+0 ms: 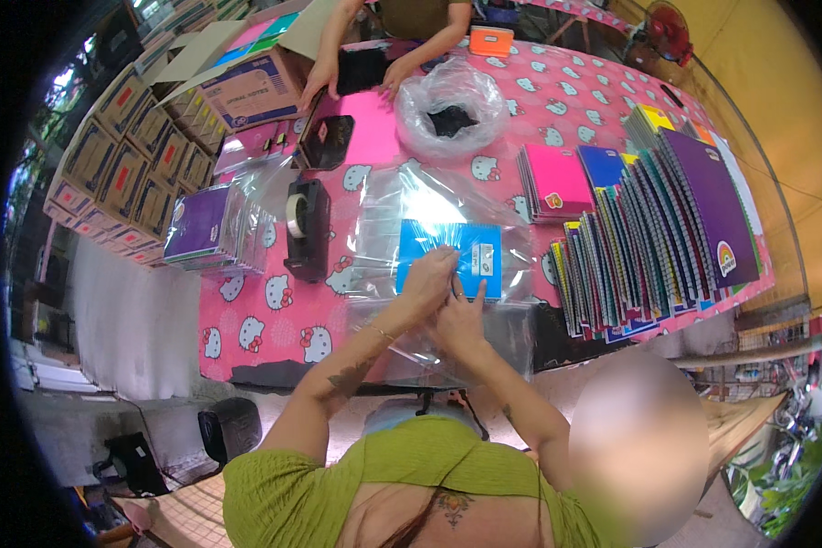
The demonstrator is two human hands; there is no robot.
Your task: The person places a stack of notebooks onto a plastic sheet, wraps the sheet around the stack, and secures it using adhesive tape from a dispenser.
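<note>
A blue spiral notebook (438,236) with a white label lies on a sheet of clear plastic film (374,228), near the table's front edge. My left hand (429,281) rests on the notebook, its fingers bent and pressed together at what looks like the film. Close beside it, my right hand (461,321) touches the notebook's near edge with some fingers stretched out and apart. The hands meet at the fingers, so the exact grip is partly hidden. Left of the film stands a black tape dispenser (308,228) with a roll of tape.
A long row of spiral notebooks (648,228) stands at the right, near a pink notebook stack (557,181). Wrapped notebooks (205,224) lie at the left. Behind are a plastic bag (420,96), an open carton (251,91) and another person's hands (395,78). Boxes (123,155) are piled left.
</note>
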